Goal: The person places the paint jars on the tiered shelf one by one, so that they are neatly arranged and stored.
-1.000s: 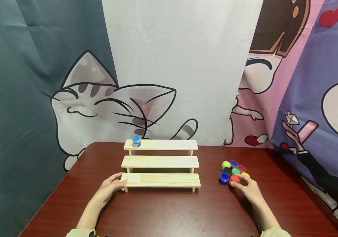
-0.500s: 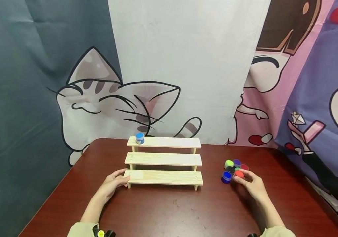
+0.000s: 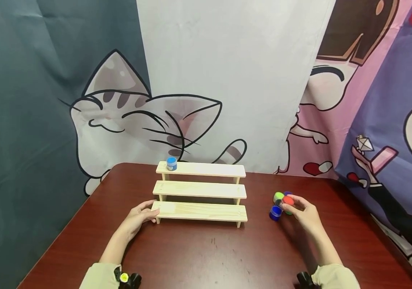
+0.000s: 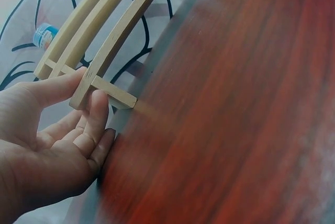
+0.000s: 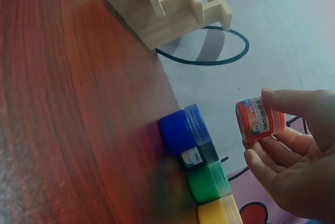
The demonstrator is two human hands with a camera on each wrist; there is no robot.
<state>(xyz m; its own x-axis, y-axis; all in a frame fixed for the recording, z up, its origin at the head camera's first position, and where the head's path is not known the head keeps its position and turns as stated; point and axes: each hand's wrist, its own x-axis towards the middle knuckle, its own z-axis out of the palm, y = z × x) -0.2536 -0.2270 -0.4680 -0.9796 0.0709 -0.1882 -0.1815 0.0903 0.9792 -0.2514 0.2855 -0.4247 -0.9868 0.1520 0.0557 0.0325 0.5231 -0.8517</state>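
Observation:
A pale wooden three-step shelf (image 3: 200,188) stands on the table. At the left end of its lowest step, my left hand (image 3: 136,219) pinches the board between thumb and fingers, as the left wrist view shows close up. My right hand (image 3: 305,213) holds a small red-orange paint jar (image 5: 260,119) between thumb and fingers, lifted off the table. Beneath it stand other paint jars: dark blue (image 3: 275,213), light green (image 3: 278,196), black (image 5: 199,157), green (image 5: 208,183) and yellow (image 5: 220,211). One light-blue paint jar (image 3: 171,163) sits at the left end of the top step.
The dark red wooden table (image 3: 206,257) reaches back to a printed cloth backdrop (image 3: 235,80) with cartoon figures. In the head view the right hand covers part of the jar group.
My right hand has raised the red-orange paint jar from the group, up over the other jars. The left hand keeps its grip on the shelf. The head view has shifted slightly.

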